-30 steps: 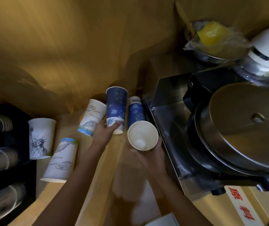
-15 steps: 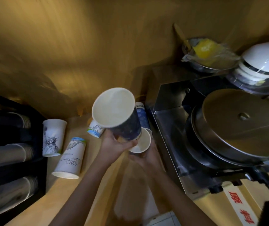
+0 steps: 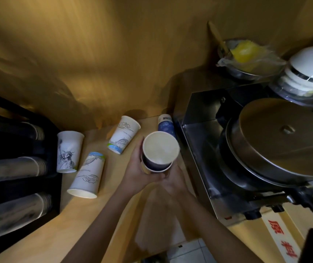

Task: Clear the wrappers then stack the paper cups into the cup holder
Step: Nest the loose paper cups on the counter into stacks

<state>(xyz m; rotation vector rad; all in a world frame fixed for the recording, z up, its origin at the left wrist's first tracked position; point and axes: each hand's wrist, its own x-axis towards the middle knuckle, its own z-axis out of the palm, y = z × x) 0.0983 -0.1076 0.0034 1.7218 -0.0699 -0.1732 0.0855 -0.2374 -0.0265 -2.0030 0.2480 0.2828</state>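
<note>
Two dark blue paper cups (image 3: 159, 150) are nested, mouth up, above the wooden counter (image 3: 113, 205). My left hand (image 3: 140, 168) grips their left side and my right hand (image 3: 172, 179) holds them from below. Another blue cup (image 3: 166, 125) stands upside down behind them, against the metal machine. Three white printed cups rest upside down to the left: a bridge cup (image 3: 124, 137), a cloud cup (image 3: 87, 176) and a statue cup (image 3: 67, 152). The black cup holder (image 3: 15, 168) at the far left holds rows of stacked cups lying sideways.
A steel machine (image 3: 265, 149) with a round lid fills the right side. Behind it sit a bowl with yellow contents under plastic (image 3: 244, 56) and stacked white bowls (image 3: 309, 73). A yellow wall stands close behind the counter.
My left hand lifted a blue cup off the counter, turned it mouth up and pushed it into the cup in my right hand. The bridge cup is now uncovered.
</note>
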